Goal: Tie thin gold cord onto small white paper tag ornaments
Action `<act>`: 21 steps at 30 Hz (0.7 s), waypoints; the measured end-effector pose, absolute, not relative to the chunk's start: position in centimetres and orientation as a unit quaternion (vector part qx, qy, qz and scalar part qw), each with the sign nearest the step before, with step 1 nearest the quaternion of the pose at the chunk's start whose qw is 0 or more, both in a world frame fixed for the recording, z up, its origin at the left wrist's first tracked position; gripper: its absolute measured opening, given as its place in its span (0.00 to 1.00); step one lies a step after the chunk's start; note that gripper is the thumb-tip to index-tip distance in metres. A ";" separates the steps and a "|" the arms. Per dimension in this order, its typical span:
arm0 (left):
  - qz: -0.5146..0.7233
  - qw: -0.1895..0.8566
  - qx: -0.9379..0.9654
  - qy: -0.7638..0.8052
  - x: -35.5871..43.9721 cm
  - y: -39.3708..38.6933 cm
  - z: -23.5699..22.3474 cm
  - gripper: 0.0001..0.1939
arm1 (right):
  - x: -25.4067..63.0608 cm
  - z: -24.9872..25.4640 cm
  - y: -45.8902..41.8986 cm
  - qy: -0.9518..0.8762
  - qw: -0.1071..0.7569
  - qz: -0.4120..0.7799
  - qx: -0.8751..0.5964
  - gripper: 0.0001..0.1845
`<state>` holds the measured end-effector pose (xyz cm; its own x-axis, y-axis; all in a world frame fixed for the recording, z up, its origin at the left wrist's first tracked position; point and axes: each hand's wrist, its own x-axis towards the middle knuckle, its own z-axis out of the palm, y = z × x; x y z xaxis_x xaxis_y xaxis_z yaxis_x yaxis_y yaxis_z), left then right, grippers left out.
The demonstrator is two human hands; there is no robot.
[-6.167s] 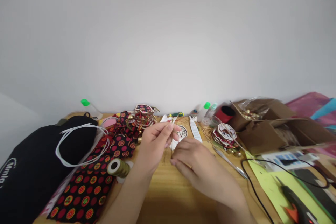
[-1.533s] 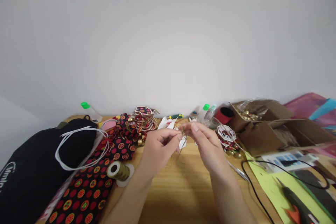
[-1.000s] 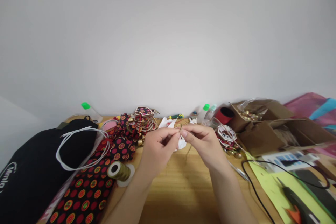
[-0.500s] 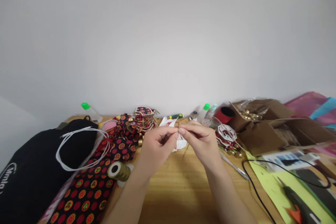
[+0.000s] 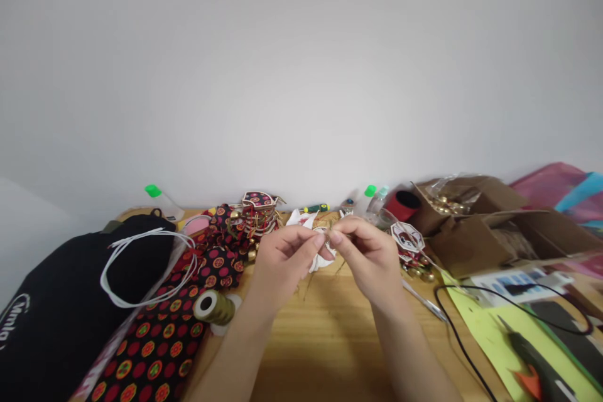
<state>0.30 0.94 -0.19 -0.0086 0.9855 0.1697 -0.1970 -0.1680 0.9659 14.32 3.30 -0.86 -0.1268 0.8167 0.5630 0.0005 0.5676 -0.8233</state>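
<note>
My left hand [image 5: 282, 260] and my right hand [image 5: 367, 257] meet over the middle of the wooden table, thumbs and forefingers pinched close together. Between their fingertips is a thin olive-brown cord [image 5: 330, 227]. Loose strands of it dangle below the fingers; any knot is too small to make out. White printed paper [image 5: 301, 218] lies behind and beneath the hands, partly covered by them. A spool of olive thread [image 5: 220, 309] rests on its side by my left forearm.
At left lie dotted fabric [image 5: 151, 348], a black bag [image 5: 113, 276] and a white cable coil [image 5: 113, 286]. Octagonal charms [image 5: 407, 237], silver tweezers [image 5: 424, 300], cardboard boxes [image 5: 459, 245] and a black-and-orange tool [image 5: 530, 355] on yellow paper stand at right. A wall rises behind.
Earlier the right hand was bent lower, below the left; both now pinch side by side. Since half a second ago the fingertips have drawn slightly apart and the right hand shifted a little right.
</note>
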 end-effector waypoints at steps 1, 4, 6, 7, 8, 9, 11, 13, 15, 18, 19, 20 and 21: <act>0.583 0.525 0.480 0.393 0.3 1.0 -0.2 0.10 | 14.4 -0.9 3.4 -0.650 0.580 0.381 -0.309 0.05; 0.574 0.586 0.442 0.363 0.3 1.1 -0.4 0.14 | 14.6 -0.8 3.5 -0.617 0.573 0.437 -0.316 0.05; 0.549 0.631 0.429 0.342 0.2 1.1 -0.4 0.15 | 14.7 -0.7 3.5 -0.611 0.568 0.450 -0.317 0.06; 0.536 0.647 0.426 0.334 0.1 1.1 -0.5 0.15 | 14.8 -0.7 3.5 -0.612 0.565 0.454 -0.316 0.06; 0.530 0.655 0.425 0.330 0.1 1.0 -0.6 0.15 | 14.9 -0.6 3.5 -0.614 0.562 0.455 -0.316 0.06; 0.527 0.657 0.427 0.329 0.0 1.1 -0.6 0.15 | 14.9 -0.5 3.5 -0.617 0.559 0.454 -0.316 0.07; 0.529 0.640 0.447 0.334 -0.1 1.1 -0.7 0.14 | 14.9 -0.4 3.5 -0.620 0.555 0.451 -0.323 0.07; 0.529 0.595 0.495 0.348 0.0 1.2 -0.7 0.13 | 14.9 -0.3 3.5 -0.613 0.555 0.457 -0.327 0.08; 0.526 0.529 0.551 0.373 0.1 1.3 -0.7 0.11 | 14.8 -0.2 3.4 -0.597 0.560 0.475 -0.323 0.09; 0.518 0.441 0.603 0.417 0.4 1.3 -0.7 0.10 | 14.6 -0.2 3.4 -0.573 0.573 0.495 -0.314 0.10; 0.514 0.423 0.613 0.426 0.5 1.3 -0.8 0.10 | 14.6 -0.2 3.4 -0.565 0.577 0.501 -0.311 0.10; 0.511 0.408 0.620 0.433 0.6 1.3 -0.9 0.10 | 14.6 -0.2 3.4 -0.555 0.579 0.513 -0.307 0.11; 0.508 0.394 0.627 0.440 0.7 1.3 -1.0 0.10 | 14.6 -0.2 3.4 -0.541 0.579 0.531 -0.300 0.11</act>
<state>0.72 1.27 -1.00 0.0964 0.9524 0.2893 0.1513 -0.3013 0.9415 14.61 3.38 -0.18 -0.1502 0.9397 0.3072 -0.2901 0.2551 -0.9224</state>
